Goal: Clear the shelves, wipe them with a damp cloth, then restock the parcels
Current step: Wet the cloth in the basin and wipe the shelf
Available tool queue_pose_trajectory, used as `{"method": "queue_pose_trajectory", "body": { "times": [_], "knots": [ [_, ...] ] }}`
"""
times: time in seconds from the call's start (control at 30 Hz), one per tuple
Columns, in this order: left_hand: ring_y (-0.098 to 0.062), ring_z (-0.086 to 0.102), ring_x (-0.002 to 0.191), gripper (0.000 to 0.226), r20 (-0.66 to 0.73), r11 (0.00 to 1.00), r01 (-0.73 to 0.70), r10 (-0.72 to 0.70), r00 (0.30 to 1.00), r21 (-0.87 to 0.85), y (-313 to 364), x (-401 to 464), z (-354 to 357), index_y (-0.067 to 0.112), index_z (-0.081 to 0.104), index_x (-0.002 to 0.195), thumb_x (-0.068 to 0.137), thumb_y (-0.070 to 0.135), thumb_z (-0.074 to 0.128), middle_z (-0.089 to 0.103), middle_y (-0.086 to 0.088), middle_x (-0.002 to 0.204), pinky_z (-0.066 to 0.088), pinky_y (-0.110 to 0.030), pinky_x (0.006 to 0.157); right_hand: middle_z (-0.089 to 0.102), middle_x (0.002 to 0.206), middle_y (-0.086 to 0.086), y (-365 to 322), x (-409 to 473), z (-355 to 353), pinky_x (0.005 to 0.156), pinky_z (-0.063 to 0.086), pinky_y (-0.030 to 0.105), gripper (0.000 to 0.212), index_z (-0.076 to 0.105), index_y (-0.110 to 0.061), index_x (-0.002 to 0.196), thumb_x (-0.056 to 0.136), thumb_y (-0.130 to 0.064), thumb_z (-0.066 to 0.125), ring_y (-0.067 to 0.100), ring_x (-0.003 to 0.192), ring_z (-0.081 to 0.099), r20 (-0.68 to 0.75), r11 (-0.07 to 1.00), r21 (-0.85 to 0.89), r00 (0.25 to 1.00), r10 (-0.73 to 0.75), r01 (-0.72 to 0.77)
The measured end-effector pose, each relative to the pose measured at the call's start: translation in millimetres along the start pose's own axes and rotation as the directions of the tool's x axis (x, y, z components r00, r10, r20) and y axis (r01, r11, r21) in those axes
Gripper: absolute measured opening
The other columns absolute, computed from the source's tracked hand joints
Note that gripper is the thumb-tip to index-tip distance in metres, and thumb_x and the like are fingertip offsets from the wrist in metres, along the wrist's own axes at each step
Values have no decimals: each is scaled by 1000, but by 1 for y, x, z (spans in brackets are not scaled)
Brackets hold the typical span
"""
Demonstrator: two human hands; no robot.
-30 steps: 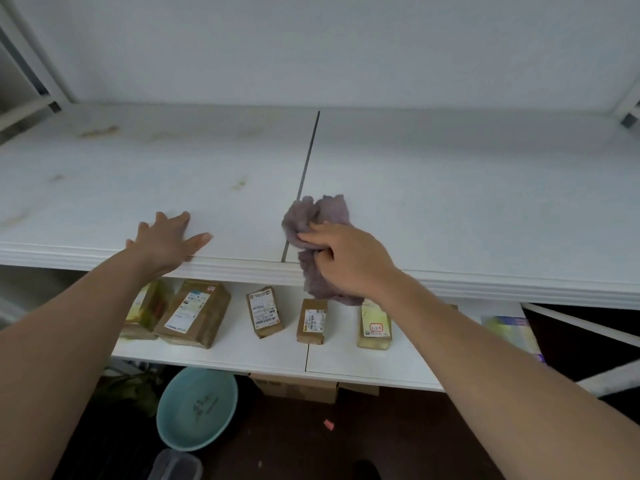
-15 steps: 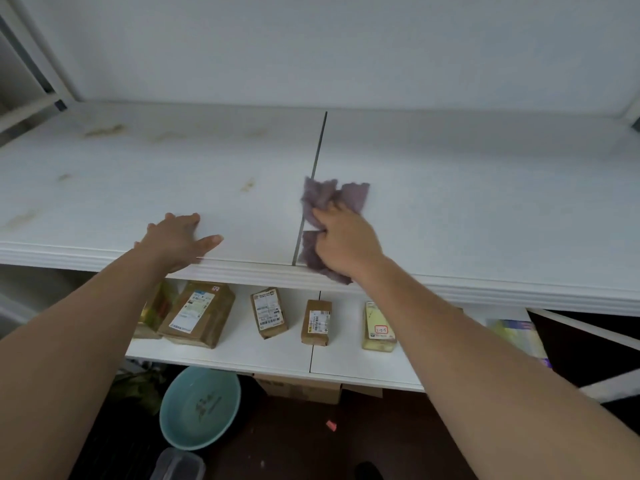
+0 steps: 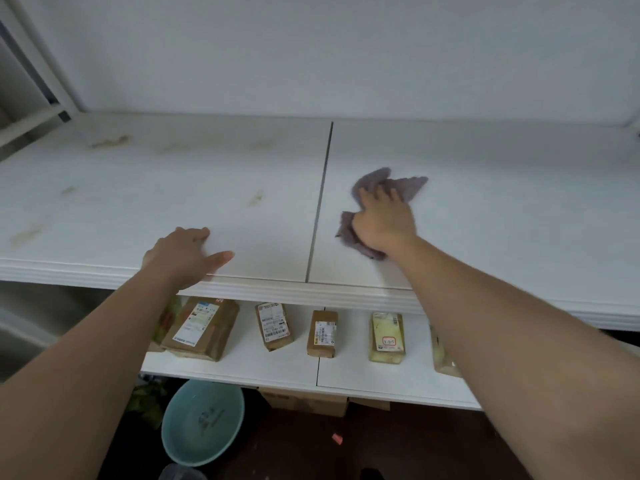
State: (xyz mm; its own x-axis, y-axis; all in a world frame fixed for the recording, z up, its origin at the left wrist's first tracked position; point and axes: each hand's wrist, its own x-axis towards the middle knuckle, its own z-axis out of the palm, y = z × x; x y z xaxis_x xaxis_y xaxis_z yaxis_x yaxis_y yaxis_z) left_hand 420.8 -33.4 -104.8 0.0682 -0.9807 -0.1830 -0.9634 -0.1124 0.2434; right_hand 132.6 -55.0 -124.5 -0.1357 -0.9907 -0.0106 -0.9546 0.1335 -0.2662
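The white upper shelf carries no parcels and shows brownish stains on its left half. My right hand presses a crumpled purple-grey cloth onto the shelf just right of the dark centre seam, fingers spread over the cloth. My left hand rests flat on the shelf near its front edge, left of the seam. Several brown and yellowish parcels lie in a row on the lower shelf. My right forearm partly hides the rightmost one.
A teal basin sits on the dark floor under the lower shelf, with a cardboard box behind it. A white wall backs the shelves. White frame bars stand at the far left.
My right hand has slid the cloth away from the front edge and rightward across the seam onto the right shelf panel. My left hand has stayed in place.
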Motion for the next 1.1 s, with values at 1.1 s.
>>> {"method": "queue_pose_trajectory", "body": {
  "times": [1.1],
  "knots": [
    [-30,4,147,110,-70,983,74,-63,996,170,-57,165,-34,9,10,152,75,64,64,7,-15,159,9,-49,117,24,157,20,-11,212,3,117,16,42,57,30,-10,150,95,-22,42,36,144,22,-35,998,29,998,59,-58]
  ]
}}
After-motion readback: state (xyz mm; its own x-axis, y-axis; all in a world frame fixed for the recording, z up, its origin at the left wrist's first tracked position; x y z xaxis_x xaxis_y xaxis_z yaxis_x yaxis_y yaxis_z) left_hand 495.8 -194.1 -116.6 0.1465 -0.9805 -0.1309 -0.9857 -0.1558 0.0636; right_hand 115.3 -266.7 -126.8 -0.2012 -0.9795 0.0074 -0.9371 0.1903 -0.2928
